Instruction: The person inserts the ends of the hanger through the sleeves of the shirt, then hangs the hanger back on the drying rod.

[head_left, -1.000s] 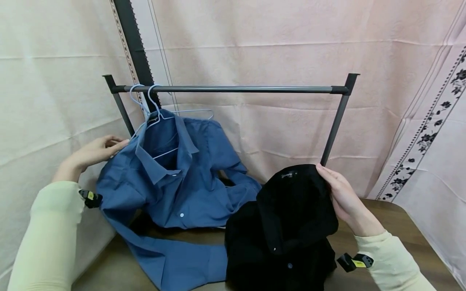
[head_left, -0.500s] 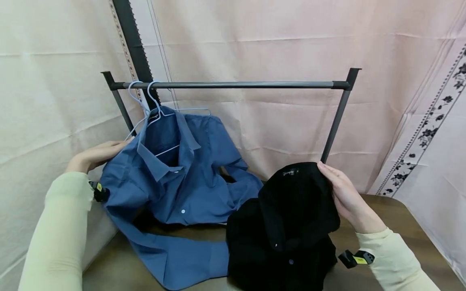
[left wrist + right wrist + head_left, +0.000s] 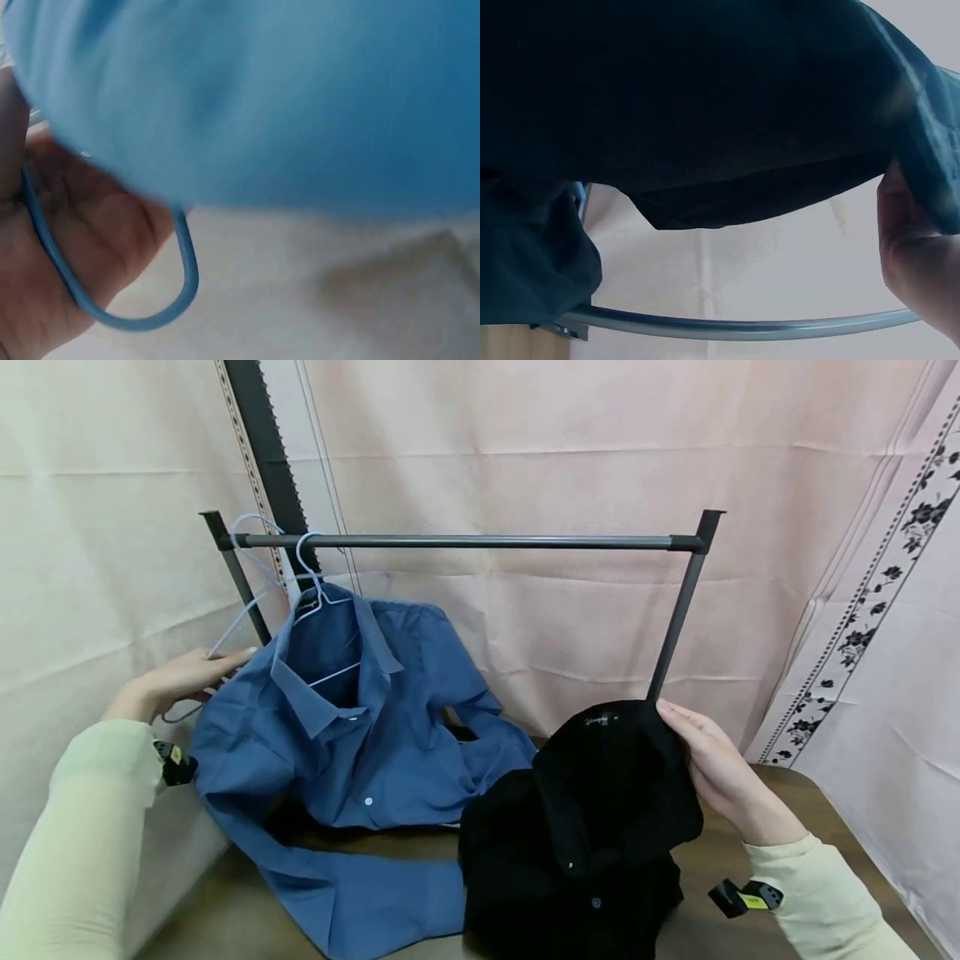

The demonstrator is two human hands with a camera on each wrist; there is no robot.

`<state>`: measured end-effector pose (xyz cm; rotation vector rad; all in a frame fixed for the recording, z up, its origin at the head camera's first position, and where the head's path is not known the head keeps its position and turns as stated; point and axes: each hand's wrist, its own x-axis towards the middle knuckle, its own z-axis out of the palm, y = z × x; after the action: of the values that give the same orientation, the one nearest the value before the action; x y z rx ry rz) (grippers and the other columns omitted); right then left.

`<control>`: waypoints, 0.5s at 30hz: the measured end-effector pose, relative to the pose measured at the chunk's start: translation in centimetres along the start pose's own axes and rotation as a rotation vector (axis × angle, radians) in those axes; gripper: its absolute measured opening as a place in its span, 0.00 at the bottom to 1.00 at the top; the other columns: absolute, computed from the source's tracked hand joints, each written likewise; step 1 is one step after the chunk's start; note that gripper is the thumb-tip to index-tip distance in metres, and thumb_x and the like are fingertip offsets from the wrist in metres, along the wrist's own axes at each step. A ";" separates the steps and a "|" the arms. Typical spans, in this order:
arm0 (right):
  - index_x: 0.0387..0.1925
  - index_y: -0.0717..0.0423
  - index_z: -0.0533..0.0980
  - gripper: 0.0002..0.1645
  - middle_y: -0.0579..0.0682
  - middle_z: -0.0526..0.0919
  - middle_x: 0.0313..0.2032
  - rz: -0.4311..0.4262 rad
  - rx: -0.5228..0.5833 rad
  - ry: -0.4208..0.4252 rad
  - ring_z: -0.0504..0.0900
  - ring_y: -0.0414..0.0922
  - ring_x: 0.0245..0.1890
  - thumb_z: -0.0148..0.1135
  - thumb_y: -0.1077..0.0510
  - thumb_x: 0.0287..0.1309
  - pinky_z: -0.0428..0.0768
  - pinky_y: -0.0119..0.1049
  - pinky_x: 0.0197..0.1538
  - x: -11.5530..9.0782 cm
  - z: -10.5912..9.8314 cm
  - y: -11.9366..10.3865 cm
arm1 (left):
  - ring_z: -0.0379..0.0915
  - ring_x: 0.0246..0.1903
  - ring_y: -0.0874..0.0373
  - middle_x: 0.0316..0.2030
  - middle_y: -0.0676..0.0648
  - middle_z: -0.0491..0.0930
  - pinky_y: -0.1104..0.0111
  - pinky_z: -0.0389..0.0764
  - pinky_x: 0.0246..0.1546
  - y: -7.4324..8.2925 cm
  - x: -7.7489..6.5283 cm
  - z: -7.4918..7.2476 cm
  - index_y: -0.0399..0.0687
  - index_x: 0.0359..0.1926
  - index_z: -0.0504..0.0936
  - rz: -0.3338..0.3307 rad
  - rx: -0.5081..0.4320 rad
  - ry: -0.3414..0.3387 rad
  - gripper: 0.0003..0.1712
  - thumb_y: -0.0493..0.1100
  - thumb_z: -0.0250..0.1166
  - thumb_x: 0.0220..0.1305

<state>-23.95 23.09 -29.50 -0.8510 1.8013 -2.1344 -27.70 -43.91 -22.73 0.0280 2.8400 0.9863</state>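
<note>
At the left, my left hand grips a light blue hanger beside the shoulder of a blue button-up shirt. In the left wrist view the rounded end of that hanger lies across the palm, and the shirt cloth hides the fingertips. The shirt hangs from a second blue hanger hooked on the dark rack bar. On the right, my right hand pinches the collar of a black shirt, holding it up. Its fingers are partly behind the cloth.
The rack's right post stands just behind the black shirt. A blue sleeve spreads over the brown table. Pale curtains hang behind and at the left.
My left hand has taken hold of the rear hanger and shifted it left, its lower end now showing below the hand. My right hand holds the black collar throughout.
</note>
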 end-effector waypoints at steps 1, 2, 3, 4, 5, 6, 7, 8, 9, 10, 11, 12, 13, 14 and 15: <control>0.55 0.62 0.70 0.23 0.48 0.71 0.54 0.002 0.001 0.001 0.70 0.38 0.54 0.34 0.54 0.74 0.69 0.30 0.53 0.0 0.0 0.1 | 0.71 0.44 0.41 0.54 0.28 0.65 0.55 0.76 0.40 0.1 -0.2 -0.2 0.34 0.67 0.59 0.001 0.004 0.043 0.47 0.70 0.41 0.65; 0.55 0.61 0.71 0.22 0.48 0.71 0.54 0.006 0.001 0.004 0.70 0.38 0.54 0.35 0.54 0.74 0.69 0.30 0.53 0.0 0.0 0.1 | 0.70 0.43 0.41 0.54 0.28 0.65 0.56 0.76 0.39 0.2 -0.5 -0.3 0.35 0.66 0.60 0.008 0.014 0.079 0.46 0.70 0.41 0.65; 0.55 0.61 0.71 0.22 0.48 0.72 0.54 0.012 0.007 0.007 0.70 0.39 0.54 0.35 0.53 0.74 0.70 0.30 0.53 0.0 0.0 0.2 | 0.71 0.42 0.39 0.54 0.28 0.65 0.56 0.76 0.37 0.2 -0.9 -0.4 0.35 0.65 0.62 0.012 0.027 0.115 0.46 0.70 0.42 0.65; 0.55 0.61 0.71 0.22 0.48 0.72 0.54 0.016 0.007 0.009 0.70 0.39 0.54 0.35 0.53 0.74 0.70 0.30 0.53 0.0 -0.1 0.3 | 0.69 0.39 0.40 0.53 0.29 0.65 0.57 0.75 0.34 0.3 -1.1 -0.5 0.35 0.64 0.64 0.015 0.037 0.151 0.45 0.70 0.43 0.64; 0.55 0.61 0.70 0.22 0.48 0.72 0.54 0.018 0.011 0.012 0.70 0.39 0.54 0.35 0.53 0.74 0.70 0.30 0.53 0.0 -0.2 0.4 | 0.68 0.34 0.38 0.52 0.29 0.66 0.57 0.74 0.31 0.2 -1.3 -0.5 0.36 0.63 0.66 0.023 0.044 0.187 0.44 0.69 0.43 0.64; 0.56 0.61 0.70 0.22 0.47 0.71 0.55 0.017 0.010 0.016 0.69 0.38 0.55 0.35 0.53 0.74 0.69 0.30 0.53 -0.1 -0.4 0.5 | 0.67 0.36 0.36 0.52 0.28 0.66 0.55 0.73 0.32 0.2 -1.6 -0.4 0.35 0.62 0.67 0.026 0.073 0.212 0.44 0.69 0.44 0.64; 0.56 0.61 0.70 0.23 0.47 0.71 0.55 0.017 0.008 0.021 0.69 0.38 0.55 0.35 0.53 0.74 0.69 0.30 0.53 -0.1 -0.5 0.6 | 0.68 0.39 0.35 0.52 0.28 0.68 0.53 0.72 0.33 0.1 -2.0 -0.3 0.33 0.60 0.69 0.039 0.111 0.243 0.43 0.68 0.44 0.65; 0.56 0.61 0.70 0.23 0.48 0.71 0.55 0.014 0.005 0.027 0.69 0.39 0.54 0.35 0.53 0.74 0.70 0.30 0.53 -0.2 -0.6 0.6 | 0.69 0.40 0.35 0.52 0.28 0.70 0.52 0.72 0.33 -0.1 -2.5 -0.1 0.33 0.58 0.71 0.051 0.161 0.277 0.41 0.67 0.45 0.66; 0.56 0.62 0.70 0.23 0.48 0.71 0.55 0.011 0.002 0.031 0.70 0.39 0.54 0.35 0.53 0.74 0.70 0.30 0.53 -0.3 -0.7 0.7 | 0.70 0.35 0.36 0.46 0.29 0.73 0.51 0.71 0.30 -0.3 -3.2 0.3 0.33 0.55 0.74 0.056 0.209 0.321 0.39 0.66 0.46 0.66; 0.56 0.61 0.70 0.23 0.46 0.69 0.56 0.008 -0.004 0.033 0.68 0.36 0.55 0.35 0.53 0.74 0.68 0.29 0.53 -0.5 -0.9 0.8 | 0.70 0.33 0.36 0.42 0.30 0.75 0.50 0.70 0.29 -0.6 -4.1 0.7 0.33 0.51 0.76 0.069 0.261 0.371 0.37 0.64 0.48 0.66; 0.56 0.61 0.70 0.22 0.46 0.69 0.56 0.004 -0.004 0.033 0.68 0.36 0.55 0.35 0.54 0.74 0.69 0.29 0.53 -0.6 -1.0 0.9 | 0.72 0.32 0.35 0.38 0.29 0.77 0.49 0.70 0.28 -0.8 -5.1 1.1 0.32 0.47 0.78 0.070 0.323 0.423 0.35 0.62 0.49 0.67; 0.56 0.61 0.71 0.22 0.46 0.69 0.56 0.000 -0.005 0.033 0.68 0.36 0.55 0.35 0.54 0.74 0.68 0.28 0.53 -0.6 -1.1 1.1 | 0.73 0.32 0.35 0.33 0.30 0.77 0.50 0.70 0.27 -1.0 -6.4 1.6 0.32 0.42 0.78 0.060 0.383 0.473 0.32 0.60 0.50 0.67; 0.55 0.61 0.71 0.22 0.46 0.68 0.57 -0.001 -0.001 0.032 0.68 0.36 0.55 0.35 0.54 0.74 0.68 0.28 0.53 -0.7 -1.2 1.2 | 0.72 0.27 0.37 0.28 0.32 0.77 0.52 0.69 0.24 -1.2 -7.8 2.3 0.30 0.39 0.77 0.038 0.427 0.540 0.31 0.58 0.51 0.67; 0.55 0.61 0.71 0.22 0.46 0.68 0.57 -0.005 0.004 0.028 0.67 0.36 0.55 0.34 0.55 0.74 0.67 0.28 0.53 -0.8 -1.3 1.4 | 0.71 0.23 0.40 0.24 0.34 0.75 0.54 0.67 0.21 -1.4 -9.2 3.0 0.30 0.36 0.76 -0.003 0.448 0.608 0.29 0.56 0.51 0.67; 0.55 0.61 0.71 0.22 0.45 0.67 0.58 -0.005 0.005 0.025 0.66 0.35 0.56 0.34 0.55 0.74 0.66 0.27 0.54 -0.8 -1.4 1.6 | 0.69 0.22 0.41 0.23 0.34 0.74 0.56 0.66 0.19 -1.6 -10.6 3.7 0.29 0.34 0.75 -0.043 0.441 0.679 0.27 0.54 0.51 0.68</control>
<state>-24.40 24.32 -31.32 -0.8319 1.8066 -2.1613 -16.69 -43.55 -25.29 -0.3931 3.5949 0.3766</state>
